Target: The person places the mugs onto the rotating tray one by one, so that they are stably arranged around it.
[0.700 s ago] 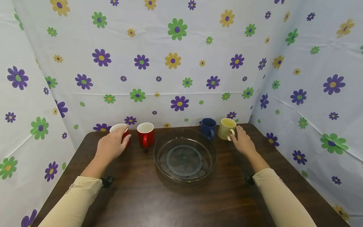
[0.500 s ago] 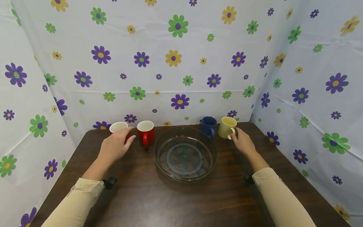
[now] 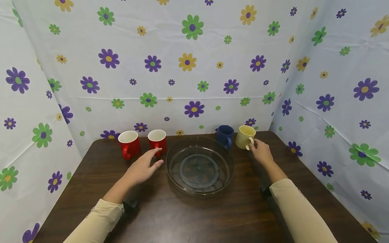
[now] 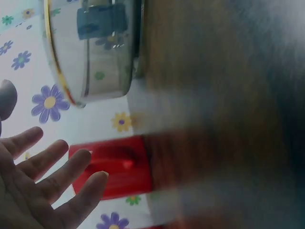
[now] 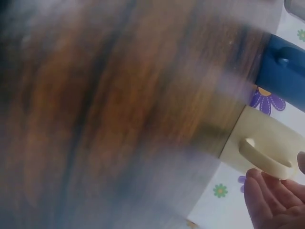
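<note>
Yellow mug (image 3: 243,138) stands touching the right hand (image 3: 262,153).

A pale cream left sleeve (image 3: 96,221) and matching right sleeve (image 3: 299,211) are worn, ended short of the bare left hand (image 3: 142,169) and right hand (image 3: 262,153). A small black device (image 3: 130,206) is worn by each cuff (image 3: 113,207); faint sleeve markings (image 3: 301,193), possibly lettering, are too blurred to be read.

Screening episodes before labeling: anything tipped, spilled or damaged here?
Nothing stands out. The outer red mug, inner red mug, blue mug and yellow mug stand upright; the transparent bowl sits flat on the dark table. No spill or damage shows. Only the flowered backdrop is slightly creased.
</note>
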Tool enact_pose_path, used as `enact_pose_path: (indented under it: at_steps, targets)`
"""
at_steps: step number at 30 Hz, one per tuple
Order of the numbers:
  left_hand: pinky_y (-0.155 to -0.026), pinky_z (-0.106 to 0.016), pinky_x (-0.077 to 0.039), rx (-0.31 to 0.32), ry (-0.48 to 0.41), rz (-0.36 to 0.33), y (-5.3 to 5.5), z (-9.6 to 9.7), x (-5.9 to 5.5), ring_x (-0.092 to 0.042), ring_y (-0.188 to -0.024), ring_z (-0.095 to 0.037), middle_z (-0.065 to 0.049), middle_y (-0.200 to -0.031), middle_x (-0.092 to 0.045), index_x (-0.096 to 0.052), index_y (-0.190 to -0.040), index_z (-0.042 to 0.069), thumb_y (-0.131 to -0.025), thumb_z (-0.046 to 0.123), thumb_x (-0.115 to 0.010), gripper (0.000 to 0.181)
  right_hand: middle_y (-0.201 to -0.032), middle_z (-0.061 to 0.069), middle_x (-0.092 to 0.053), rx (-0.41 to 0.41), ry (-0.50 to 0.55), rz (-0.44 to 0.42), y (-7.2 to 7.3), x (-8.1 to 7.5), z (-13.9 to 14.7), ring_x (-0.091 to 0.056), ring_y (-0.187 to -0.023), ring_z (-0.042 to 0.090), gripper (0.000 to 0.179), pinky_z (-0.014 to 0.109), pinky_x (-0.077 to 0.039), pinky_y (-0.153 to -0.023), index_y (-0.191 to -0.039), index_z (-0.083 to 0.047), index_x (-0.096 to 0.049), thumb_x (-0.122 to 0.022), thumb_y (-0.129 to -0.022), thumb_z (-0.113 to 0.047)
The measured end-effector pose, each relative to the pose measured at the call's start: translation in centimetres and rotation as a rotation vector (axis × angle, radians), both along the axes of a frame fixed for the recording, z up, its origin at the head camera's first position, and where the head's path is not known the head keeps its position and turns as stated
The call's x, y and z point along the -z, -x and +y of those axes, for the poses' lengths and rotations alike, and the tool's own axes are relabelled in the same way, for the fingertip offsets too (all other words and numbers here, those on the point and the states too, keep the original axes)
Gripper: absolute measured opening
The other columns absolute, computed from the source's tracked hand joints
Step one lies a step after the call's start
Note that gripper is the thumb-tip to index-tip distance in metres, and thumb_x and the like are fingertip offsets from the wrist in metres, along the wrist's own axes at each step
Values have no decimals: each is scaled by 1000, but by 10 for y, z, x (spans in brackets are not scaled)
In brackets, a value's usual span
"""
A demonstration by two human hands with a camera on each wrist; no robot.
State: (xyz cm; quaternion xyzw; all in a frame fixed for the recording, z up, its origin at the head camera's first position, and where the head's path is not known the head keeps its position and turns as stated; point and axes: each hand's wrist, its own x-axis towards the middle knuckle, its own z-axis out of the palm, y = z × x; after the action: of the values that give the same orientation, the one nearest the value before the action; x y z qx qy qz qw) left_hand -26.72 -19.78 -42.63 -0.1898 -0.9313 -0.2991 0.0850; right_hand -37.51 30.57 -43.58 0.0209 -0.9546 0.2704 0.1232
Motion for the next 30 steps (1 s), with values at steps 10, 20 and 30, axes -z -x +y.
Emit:
enact_pose_path:
  at_steps: [10, 20, 30]
  targets:
    - [-115, -62, -31, 56, -7, -54, 2, 16, 17, -37, -145, -40, -18, -158, -40, -39, -154, 8, -102, 41, -59, 65, -118, 29, -67, 35, 60, -27, 7, 0, -1, -65, -103, 42, 41, 53, -54, -85, -130, 11, -59, -58, -104, -20]
    - [-116, -62, -29, 77, 1, -103, 0, 18, 18, -34, -147, -40, -19, -161, -36, -36, -157, 8, -102, 43, -57, 69, -103, 27, -72, 54, 171, -25, 17, 6, 3, -74, -86, 33, 36, 36, -58, -69, -124, 12, -62, -62, -102, -17]
    - [-118, -60, -27, 115, -7, -164, 2, 17, 16, -34, -148, -40, -19, -161, -35, -33, -158, 5, -103, 43, -55, 70, -92, 24, -74, 120, 274, -44, 18, 6, 2, -75, -72, 22, 33, 19, -54, -57, -120, 14, -65, -63, -100, -13]
